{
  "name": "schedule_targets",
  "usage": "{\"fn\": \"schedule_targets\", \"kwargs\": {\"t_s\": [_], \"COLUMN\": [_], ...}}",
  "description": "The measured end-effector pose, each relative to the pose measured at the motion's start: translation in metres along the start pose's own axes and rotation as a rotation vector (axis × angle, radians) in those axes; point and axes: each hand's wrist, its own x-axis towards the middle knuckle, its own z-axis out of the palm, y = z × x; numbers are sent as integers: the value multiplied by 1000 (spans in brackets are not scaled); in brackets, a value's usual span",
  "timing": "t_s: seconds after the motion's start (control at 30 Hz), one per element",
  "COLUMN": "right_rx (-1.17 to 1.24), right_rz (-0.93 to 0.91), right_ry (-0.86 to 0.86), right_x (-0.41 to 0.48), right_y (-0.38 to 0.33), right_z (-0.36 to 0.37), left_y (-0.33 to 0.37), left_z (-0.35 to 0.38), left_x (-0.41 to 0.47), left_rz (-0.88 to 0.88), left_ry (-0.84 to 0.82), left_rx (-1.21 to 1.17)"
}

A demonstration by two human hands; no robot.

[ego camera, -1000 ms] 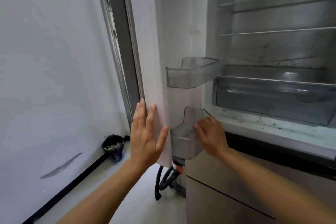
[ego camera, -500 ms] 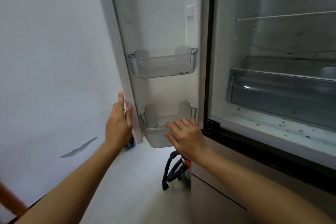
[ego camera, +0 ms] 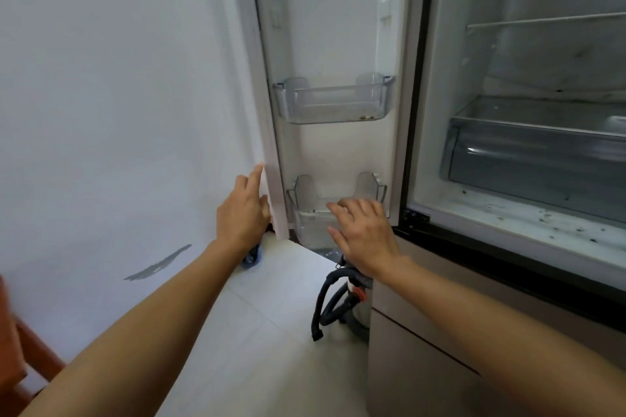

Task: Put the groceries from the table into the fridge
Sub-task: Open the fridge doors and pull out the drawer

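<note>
The fridge door (ego camera: pixel 335 27) stands wide open against the white wall. My left hand (ego camera: pixel 242 213) rests on the door's outer edge near its bottom corner, fingers around that edge. My right hand (ego camera: pixel 364 230) hovers flat, fingers spread, just in front of the lower clear door bin (ego camera: pixel 306 210), holding nothing. An upper clear door bin (ego camera: pixel 333 101) hangs above it. To the right the fridge interior shows a clear drawer (ego camera: pixel 535 159), a wire shelf (ego camera: pixel 545 20) and a speckled white floor shelf (ego camera: pixel 528 213). No groceries are in view.
The white wall (ego camera: pixel 111 95) is close on the left, with a grey scuff. A black hose and a grey canister (ego camera: pixel 338 305) stand on the tiled floor beside the fridge's lower drawers (ego camera: pixel 440 366). Something orange-brown (ego camera: pixel 13 349) is at the bottom left.
The door has swung from nearly edge-on to fully open toward the wall. My left hand went with its edge. My right hand has come off the lower bin and opened.
</note>
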Motion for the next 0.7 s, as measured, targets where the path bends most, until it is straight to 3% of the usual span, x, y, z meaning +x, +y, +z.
{"fn": "schedule_targets", "kwargs": {"t_s": [0.2,0.33,0.7], "right_rx": [-72,-181,-514], "right_rz": [201,377,753], "right_ry": [-88,-175,-344], "right_x": [-24,-54,-115], "right_y": [19,57,222], "right_z": [-55,-99,-185], "left_y": [27,72,235], "left_z": [-36,-33,68], "left_x": [-29,-35,-5], "left_rz": [346,572,801], "left_ry": [134,93,-93], "left_rx": [-124,-202,-216]}}
